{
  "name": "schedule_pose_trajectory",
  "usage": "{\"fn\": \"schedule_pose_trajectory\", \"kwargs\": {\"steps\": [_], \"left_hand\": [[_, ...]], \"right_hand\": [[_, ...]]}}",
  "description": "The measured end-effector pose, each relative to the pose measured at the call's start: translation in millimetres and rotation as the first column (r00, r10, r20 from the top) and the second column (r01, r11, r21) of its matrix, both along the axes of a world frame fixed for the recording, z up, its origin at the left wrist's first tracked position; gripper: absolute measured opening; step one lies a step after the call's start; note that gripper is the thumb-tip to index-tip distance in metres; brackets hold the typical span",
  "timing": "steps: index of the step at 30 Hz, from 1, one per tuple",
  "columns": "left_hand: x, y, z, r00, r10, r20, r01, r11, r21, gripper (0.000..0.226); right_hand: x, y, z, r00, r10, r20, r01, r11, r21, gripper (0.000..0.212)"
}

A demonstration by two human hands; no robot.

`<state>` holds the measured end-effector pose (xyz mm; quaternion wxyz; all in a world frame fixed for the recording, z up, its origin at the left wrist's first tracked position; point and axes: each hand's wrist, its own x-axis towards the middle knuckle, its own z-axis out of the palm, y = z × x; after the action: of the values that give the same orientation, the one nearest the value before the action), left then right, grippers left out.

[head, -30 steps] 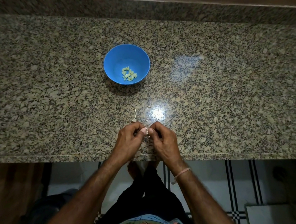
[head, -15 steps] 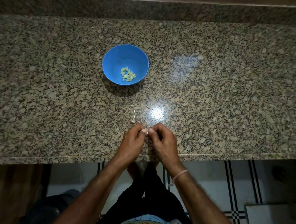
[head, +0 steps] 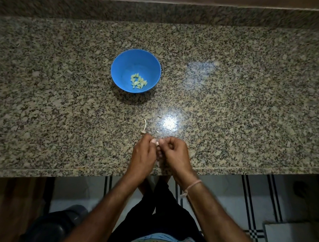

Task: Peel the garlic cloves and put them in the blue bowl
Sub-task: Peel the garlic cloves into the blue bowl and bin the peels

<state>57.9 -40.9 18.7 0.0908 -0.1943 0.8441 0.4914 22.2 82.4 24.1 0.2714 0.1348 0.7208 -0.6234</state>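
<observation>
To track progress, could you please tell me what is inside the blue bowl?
Inside the blue bowl lies a small heap of peeled garlic cloves, toward its near right side. Whatever lies beneath the heap is covered.

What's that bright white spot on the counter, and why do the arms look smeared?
Head view: reflected glare on the polished granite counter, just beyond the left hand and right hand pinching a garlic clove; same view, forearms softly motion-blurred, room dim.
</observation>
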Motion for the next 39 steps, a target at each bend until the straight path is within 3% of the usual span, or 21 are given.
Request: {"fn": "schedule_pose_trajectory", "kwargs": {"steps": [2, 4, 6, 8, 12, 15, 19, 21, 27, 30, 32, 39], "left_hand": [[-5, -3, 3, 0.976, 0.074, 0.207, -0.137, 0.941, 0.309, 0.023], [-10, -3, 4, 0.924, 0.098, 0.370, -0.290, 0.809, 0.511, 0.024], [-13, -2, 2, 0.889, 0.121, 0.442, -0.397, 0.685, 0.610, 0.024], [-14, -1, -1, 0.878, 0.149, 0.455, -0.436, 0.641, 0.632, 0.025], [-11, 1, -3, 0.899, 0.201, 0.389, -0.398, 0.747, 0.533, 0.027], [-8, 1, 0, 0.943, 0.184, 0.277, -0.275, 0.901, 0.336, 0.029], [-4, 0, -2, 0.982, 0.173, 0.076, -0.173, 0.985, -0.007, 0.022], [-3, 1, -5, 0.981, 0.193, 0.006, -0.192, 0.979, -0.071, 0.010], [-3, 2, -5, 0.978, 0.147, -0.151, -0.167, 0.977, -0.130, 0.010], [-5, 4, -1, 0.972, 0.124, -0.198, -0.136, 0.989, -0.049, 0.023], [-6, 5, 0, 0.966, 0.126, -0.225, -0.137, 0.990, -0.033, 0.018], [-5, 3, -5, 0.971, 0.217, -0.095, -0.210, 0.974, 0.080, 0.017]], "right_hand": [[3, 2, -4, 0.964, 0.058, -0.260, -0.022, 0.990, 0.140, 0.012], [3, 2, -5, 0.908, 0.113, -0.404, -0.030, 0.978, 0.205, 0.010], [1, 3, -7, 0.819, 0.205, -0.536, -0.034, 0.950, 0.310, 0.009], [1, 3, -8, 0.792, 0.218, -0.571, -0.035, 0.949, 0.313, 0.009], [6, 3, -4, 0.958, -0.033, -0.286, 0.023, 0.999, -0.038, 0.011], [8, 2, 2, 0.979, -0.183, -0.089, 0.159, 0.961, -0.224, 0.013], [6, 6, 3, 0.971, -0.234, 0.039, 0.236, 0.932, -0.276, 0.013], [6, 8, 2, 0.969, -0.242, 0.051, 0.246, 0.933, -0.261, 0.014], [6, 10, 3, 0.969, -0.248, 0.013, 0.244, 0.941, -0.233, 0.009], [5, 11, 4, 0.973, -0.230, 0.001, 0.224, 0.948, -0.226, 0.008], [4, 12, 3, 0.976, -0.219, -0.009, 0.212, 0.951, -0.223, 0.008], [1, 15, 3, 0.977, -0.134, -0.164, 0.115, 0.986, -0.120, 0.009]]}}
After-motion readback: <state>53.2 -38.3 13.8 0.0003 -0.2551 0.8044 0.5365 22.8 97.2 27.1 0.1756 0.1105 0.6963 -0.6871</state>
